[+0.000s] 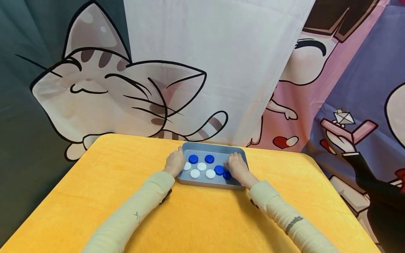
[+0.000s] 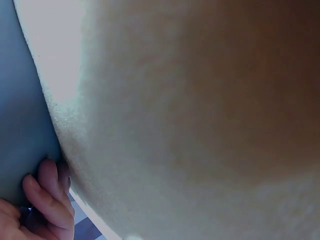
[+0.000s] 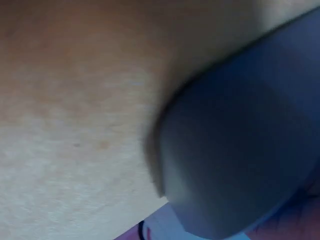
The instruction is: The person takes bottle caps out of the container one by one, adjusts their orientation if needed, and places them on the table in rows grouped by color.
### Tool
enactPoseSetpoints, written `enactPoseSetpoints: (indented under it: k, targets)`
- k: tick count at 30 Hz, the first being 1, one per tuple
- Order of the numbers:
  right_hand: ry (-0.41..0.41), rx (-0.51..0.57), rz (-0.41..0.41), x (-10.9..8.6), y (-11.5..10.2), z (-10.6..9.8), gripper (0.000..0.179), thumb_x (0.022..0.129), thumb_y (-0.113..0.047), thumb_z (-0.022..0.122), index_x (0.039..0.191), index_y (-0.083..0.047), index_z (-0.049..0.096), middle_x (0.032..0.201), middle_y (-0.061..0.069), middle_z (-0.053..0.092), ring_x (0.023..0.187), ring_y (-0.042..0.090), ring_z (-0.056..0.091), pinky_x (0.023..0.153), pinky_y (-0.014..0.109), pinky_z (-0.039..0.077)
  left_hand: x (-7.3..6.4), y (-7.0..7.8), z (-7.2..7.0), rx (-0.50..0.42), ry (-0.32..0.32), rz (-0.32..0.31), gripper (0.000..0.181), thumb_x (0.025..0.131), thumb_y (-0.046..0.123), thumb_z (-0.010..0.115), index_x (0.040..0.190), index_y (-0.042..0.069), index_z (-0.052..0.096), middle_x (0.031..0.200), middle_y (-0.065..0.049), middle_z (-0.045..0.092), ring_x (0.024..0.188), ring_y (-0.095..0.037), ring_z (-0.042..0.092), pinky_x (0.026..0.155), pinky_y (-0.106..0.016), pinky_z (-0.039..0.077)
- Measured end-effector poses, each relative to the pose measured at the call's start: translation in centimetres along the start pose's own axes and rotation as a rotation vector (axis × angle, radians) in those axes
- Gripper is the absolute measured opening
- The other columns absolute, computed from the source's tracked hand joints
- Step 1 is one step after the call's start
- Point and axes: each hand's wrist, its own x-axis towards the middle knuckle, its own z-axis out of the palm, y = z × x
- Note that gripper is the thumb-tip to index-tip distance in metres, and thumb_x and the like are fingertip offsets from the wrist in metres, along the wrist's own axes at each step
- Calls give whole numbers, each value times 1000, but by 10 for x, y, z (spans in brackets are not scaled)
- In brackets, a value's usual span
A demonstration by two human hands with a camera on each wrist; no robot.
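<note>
A shallow grey-blue tray (image 1: 209, 184) lies on the table and holds round flat discs. Several white discs (image 1: 201, 166) sit in its left and middle part. Several blue discs (image 1: 209, 159) lie along the back and toward the right, one partly covered by my right hand. My left hand (image 1: 175, 162) grips the tray's left side; its curled fingers (image 2: 52, 205) show against the tray wall in the left wrist view. Inside the tray's right end, my right hand (image 1: 236, 166) reaches down with bent fingers. Its fingertips are hidden, so whether it holds a disc does not show.
A yellow-covered table (image 1: 205, 218) spreads around the tray, which stands near its far edge. Behind it hangs a curtain (image 1: 221, 52) printed with a cartoon cat and figures. The tray's corner (image 3: 225, 150) fills much of the right wrist view.
</note>
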Motion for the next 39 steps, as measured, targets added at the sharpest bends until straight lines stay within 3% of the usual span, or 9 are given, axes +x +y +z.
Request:
enactPoseSetpoints:
  k: [11, 26, 39]
  targets:
    - [12, 131, -9, 5, -26, -31, 25, 85, -15, 73, 94, 7, 68, 91, 19, 65, 87, 33, 59, 81, 44, 53, 2, -1, 2, 5, 6, 1, 37, 98, 9, 45, 132, -5, 43, 101, -25, 67, 87, -35, 68, 78, -47, 57]
    - [103, 217, -224, -11, -74, -65, 19, 82, -13, 76, 92, 2, 69, 89, 13, 67, 84, 31, 61, 75, 39, 56, 0, 2, -2, -2, -6, 0, 36, 99, 10, 44, 132, -4, 44, 102, -25, 66, 89, -35, 68, 78, -47, 57]
    - [141, 206, -392, -27, -109, -66, 12, 81, -14, 75, 84, -3, 72, 88, 7, 69, 81, 22, 62, 72, 30, 56, 1, 0, 0, 9, 14, 8, 27, 96, 8, 49, 120, -4, 48, 94, -25, 67, 85, -37, 68, 71, -47, 57]
